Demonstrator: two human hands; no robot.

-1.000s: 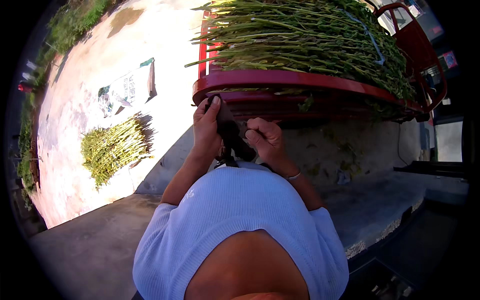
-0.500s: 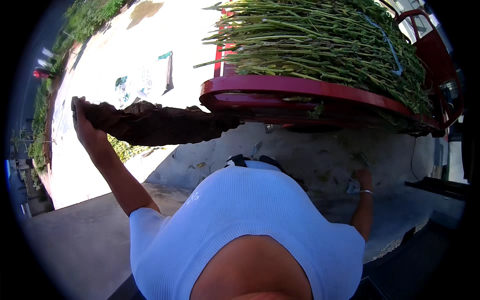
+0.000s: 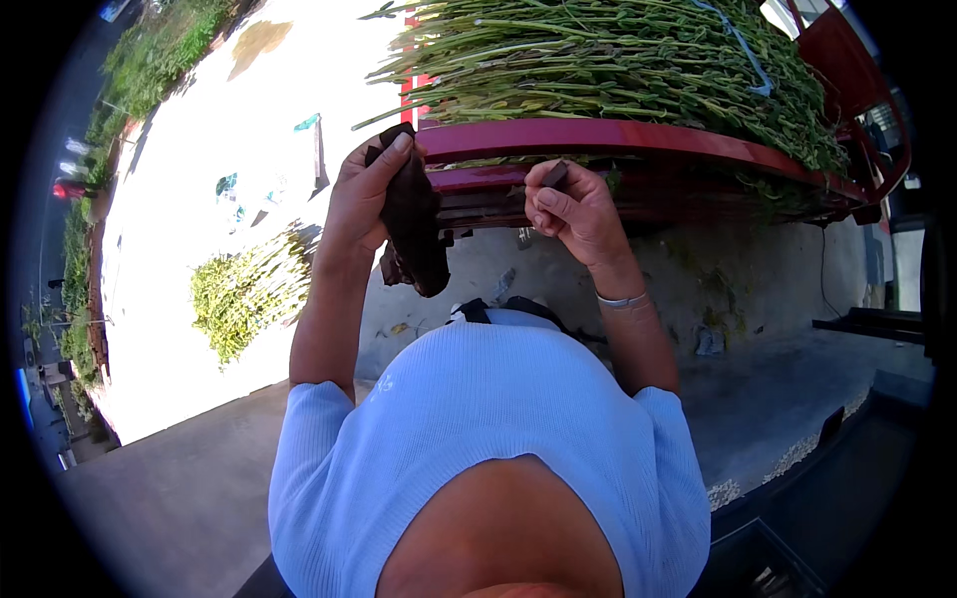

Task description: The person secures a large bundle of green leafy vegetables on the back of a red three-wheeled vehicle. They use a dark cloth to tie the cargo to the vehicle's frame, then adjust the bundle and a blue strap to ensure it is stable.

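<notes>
Green stalk pile (image 3: 618, 70) beyond red rail (image 3: 618, 135); dark crumpled sheet (image 3: 414, 214) by rail's left end, gripped in left hand (image 3: 361, 194), rail contact unclear; right hand (image 3: 585, 214) pinches small dark piece (image 3: 555, 174). Risks: sheet could snag if dragged along rail; fingertip-only hold could drop piece

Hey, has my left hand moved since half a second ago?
Yes, rightward: your left hand was well out to the left of the red rail; now it is close beside that rail's left end.
</notes>
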